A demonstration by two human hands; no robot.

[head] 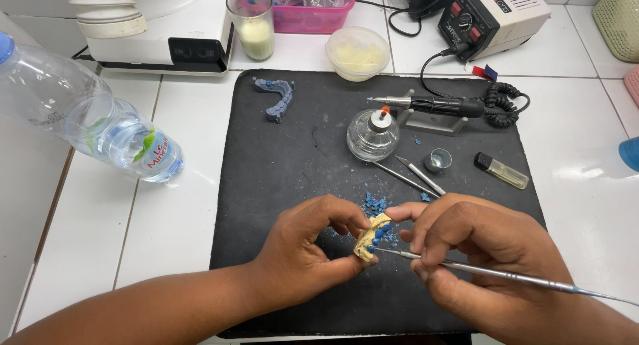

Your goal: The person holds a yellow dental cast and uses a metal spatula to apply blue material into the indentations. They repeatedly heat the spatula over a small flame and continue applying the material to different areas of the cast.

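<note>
A mat (293, 158) lies on the counter (173, 212). Both hands work over its near edge: the left hand (306, 248) holds a dental cast (373, 237), and the right hand (476, 252), just right of it, holds a probe (492, 273) with its tip at the cast. Wax crumbs (376, 203) lie just behind the cast. Farther back stand a burner (373, 135), two tools (413, 175) right of it, then a cup (438, 160) and a lighter (501, 170). A handpiece (432, 106) rests on a stand behind these. A model (275, 96) lies at the mat's far left. Off the mat, a bottle (86, 118) lies left; a glass (251, 22), bowl (357, 52) and control box (492, 15) stand behind.
</note>
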